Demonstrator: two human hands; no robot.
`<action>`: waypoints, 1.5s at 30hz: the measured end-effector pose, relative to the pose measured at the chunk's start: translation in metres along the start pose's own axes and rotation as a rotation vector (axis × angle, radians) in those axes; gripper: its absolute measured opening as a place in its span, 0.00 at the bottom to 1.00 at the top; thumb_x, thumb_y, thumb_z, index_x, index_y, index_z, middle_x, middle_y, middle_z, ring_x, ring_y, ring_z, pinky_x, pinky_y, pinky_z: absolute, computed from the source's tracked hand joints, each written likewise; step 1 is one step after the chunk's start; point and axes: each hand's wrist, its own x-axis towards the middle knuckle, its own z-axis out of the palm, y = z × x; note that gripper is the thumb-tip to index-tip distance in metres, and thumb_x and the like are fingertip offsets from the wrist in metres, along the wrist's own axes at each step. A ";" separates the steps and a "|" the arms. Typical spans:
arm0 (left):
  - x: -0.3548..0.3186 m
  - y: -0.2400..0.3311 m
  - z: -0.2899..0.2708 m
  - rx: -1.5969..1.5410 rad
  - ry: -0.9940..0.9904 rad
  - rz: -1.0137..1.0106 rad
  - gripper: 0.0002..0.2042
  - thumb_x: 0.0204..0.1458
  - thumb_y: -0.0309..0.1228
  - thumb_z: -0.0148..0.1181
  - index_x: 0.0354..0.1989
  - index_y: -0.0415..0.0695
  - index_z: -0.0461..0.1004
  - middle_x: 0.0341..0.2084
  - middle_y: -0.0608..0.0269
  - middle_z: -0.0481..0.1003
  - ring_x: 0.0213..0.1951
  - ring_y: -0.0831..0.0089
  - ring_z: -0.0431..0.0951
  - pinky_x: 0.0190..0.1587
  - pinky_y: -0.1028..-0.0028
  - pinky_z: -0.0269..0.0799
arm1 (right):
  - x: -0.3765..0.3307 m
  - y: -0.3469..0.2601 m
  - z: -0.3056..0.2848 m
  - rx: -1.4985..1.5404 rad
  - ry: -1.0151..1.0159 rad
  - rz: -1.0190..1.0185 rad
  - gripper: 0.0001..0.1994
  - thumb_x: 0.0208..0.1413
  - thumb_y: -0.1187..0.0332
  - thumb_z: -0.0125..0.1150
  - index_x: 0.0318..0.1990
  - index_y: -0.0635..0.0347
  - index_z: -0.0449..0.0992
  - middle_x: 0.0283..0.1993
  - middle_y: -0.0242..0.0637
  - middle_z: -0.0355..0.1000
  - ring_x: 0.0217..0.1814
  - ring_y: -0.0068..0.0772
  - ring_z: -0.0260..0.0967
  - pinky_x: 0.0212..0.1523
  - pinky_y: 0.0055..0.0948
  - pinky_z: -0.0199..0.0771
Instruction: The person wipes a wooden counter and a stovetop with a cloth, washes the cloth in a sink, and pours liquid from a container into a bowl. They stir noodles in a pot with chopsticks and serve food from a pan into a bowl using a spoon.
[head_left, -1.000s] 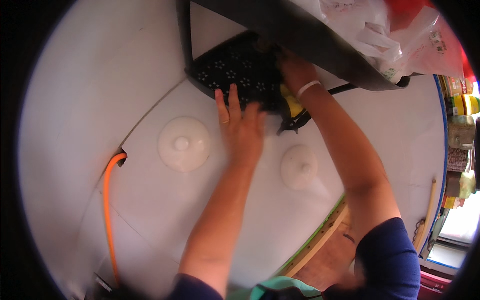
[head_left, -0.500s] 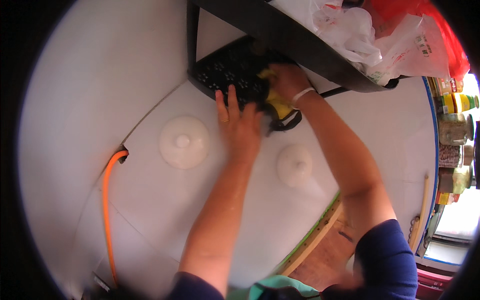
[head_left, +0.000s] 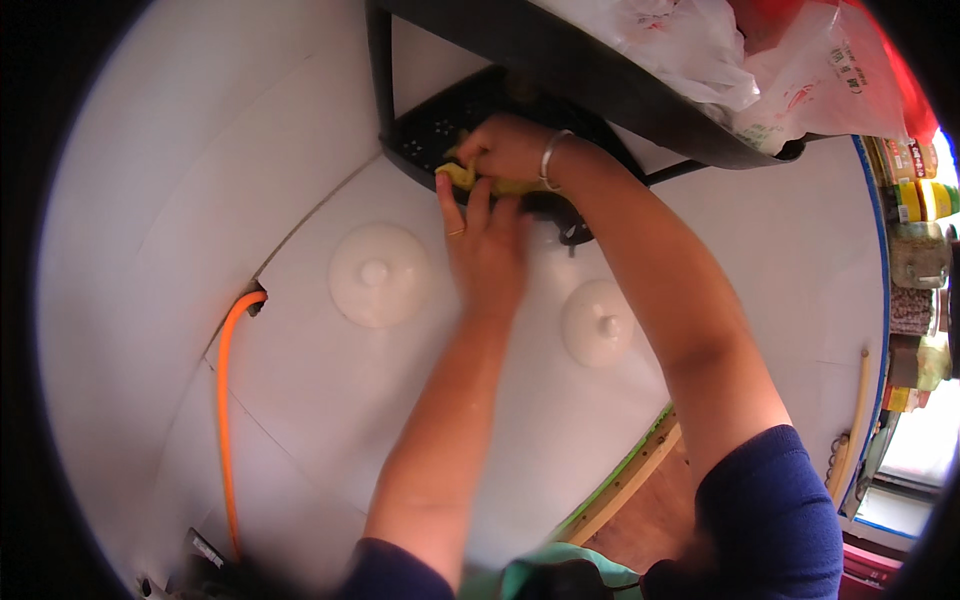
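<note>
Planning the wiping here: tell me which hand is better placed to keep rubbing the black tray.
Right. The right hand already grips the yellow cloth on the black perforated tray; the left hand lies flat beside it, apparently bracing.

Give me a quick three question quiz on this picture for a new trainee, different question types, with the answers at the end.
1. True or false: the right hand grips a yellow cloth on the black perforated shelf.
2. Which hand wears a ring? A) left hand B) right hand
3. Fill in: the hose along the white surface is ____ in colour.

Key: 1 true; 2 A; 3 orange.
</note>
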 end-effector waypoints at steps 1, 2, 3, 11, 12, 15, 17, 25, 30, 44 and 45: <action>0.000 0.001 0.001 -0.010 0.000 -0.004 0.13 0.46 0.30 0.61 0.40 0.44 0.70 0.57 0.52 0.58 0.63 0.45 0.48 0.58 0.59 0.57 | -0.009 0.009 0.002 0.033 0.045 -0.012 0.13 0.48 0.73 0.52 0.42 0.58 0.77 0.41 0.43 0.74 0.43 0.33 0.72 0.46 0.25 0.68; 0.000 0.001 0.001 -0.016 -0.001 -0.008 0.14 0.45 0.30 0.61 0.41 0.43 0.69 0.56 0.52 0.58 0.63 0.45 0.48 0.58 0.59 0.57 | -0.016 0.020 0.007 0.069 0.089 -0.027 0.12 0.47 0.73 0.52 0.40 0.59 0.77 0.40 0.43 0.74 0.42 0.33 0.72 0.45 0.26 0.68; 0.000 0.001 0.001 -0.023 -0.002 -0.011 0.15 0.45 0.30 0.62 0.41 0.43 0.68 0.56 0.51 0.58 0.63 0.45 0.48 0.58 0.59 0.58 | -0.024 0.032 0.011 0.104 0.135 -0.041 0.11 0.47 0.74 0.51 0.38 0.59 0.77 0.39 0.44 0.74 0.42 0.34 0.72 0.45 0.26 0.69; 0.002 0.008 0.000 -0.096 0.024 -0.087 0.20 0.45 0.33 0.63 0.45 0.41 0.66 0.57 0.48 0.57 0.63 0.48 0.48 0.59 0.60 0.57 | -0.121 0.068 0.010 -0.267 0.685 0.205 0.16 0.44 0.77 0.48 0.41 0.55 0.77 0.37 0.42 0.74 0.39 0.35 0.71 0.43 0.27 0.69; 0.003 0.008 0.000 -0.088 0.026 -0.106 0.21 0.45 0.33 0.63 0.46 0.41 0.66 0.58 0.48 0.56 0.63 0.49 0.48 0.59 0.60 0.56 | -0.148 0.059 0.011 -0.005 0.748 0.221 0.16 0.45 0.78 0.47 0.42 0.58 0.76 0.37 0.40 0.74 0.39 0.31 0.71 0.42 0.25 0.68; 0.002 0.007 -0.004 -0.051 0.049 -0.108 0.22 0.45 0.32 0.63 0.49 0.41 0.65 0.60 0.47 0.54 0.63 0.51 0.48 0.59 0.61 0.56 | -0.240 0.006 0.040 0.628 0.875 0.190 0.15 0.46 0.80 0.44 0.41 0.67 0.74 0.36 0.33 0.71 0.38 0.21 0.66 0.41 0.21 0.66; 0.003 0.005 -0.008 -0.154 0.087 -0.120 0.22 0.44 0.29 0.62 0.49 0.41 0.65 0.60 0.47 0.54 0.64 0.52 0.49 0.59 0.61 0.56 | -0.286 -0.025 0.078 0.766 1.048 0.262 0.13 0.48 0.79 0.44 0.41 0.69 0.73 0.37 0.30 0.70 0.38 0.20 0.65 0.41 0.20 0.66; -0.059 0.009 -0.064 -0.130 0.130 -0.023 0.21 0.42 0.24 0.58 0.48 0.44 0.67 0.58 0.50 0.58 0.60 0.53 0.56 0.59 0.61 0.56 | -0.306 -0.057 0.277 -0.026 0.603 0.471 0.32 0.48 0.69 0.58 0.61 0.65 0.54 0.66 0.54 0.44 0.68 0.60 0.38 0.65 0.44 0.44; -0.044 -0.059 -0.111 0.215 -0.022 0.004 0.17 0.45 0.25 0.57 0.46 0.46 0.71 0.50 0.54 0.67 0.53 0.53 0.64 0.52 0.63 0.64 | -0.246 -0.072 0.262 -0.119 0.662 0.153 0.28 0.49 0.71 0.52 0.60 0.65 0.56 0.64 0.51 0.48 0.67 0.58 0.41 0.64 0.46 0.45; -0.027 -0.057 -0.109 0.134 -0.202 -0.033 0.09 0.45 0.26 0.58 0.36 0.46 0.76 0.35 0.59 0.73 0.33 0.59 0.75 0.36 0.65 0.71 | -0.133 -0.130 0.240 0.194 0.639 -0.241 0.21 0.42 0.78 0.50 0.49 0.60 0.69 0.53 0.43 0.66 0.57 0.48 0.61 0.56 0.38 0.61; -0.026 -0.055 -0.109 0.122 -0.224 -0.052 0.09 0.45 0.26 0.58 0.37 0.46 0.76 0.36 0.59 0.73 0.34 0.59 0.75 0.36 0.65 0.71 | -0.145 -0.145 0.252 0.196 0.550 -0.375 0.19 0.43 0.78 0.50 0.47 0.57 0.71 0.52 0.38 0.68 0.57 0.45 0.61 0.57 0.37 0.62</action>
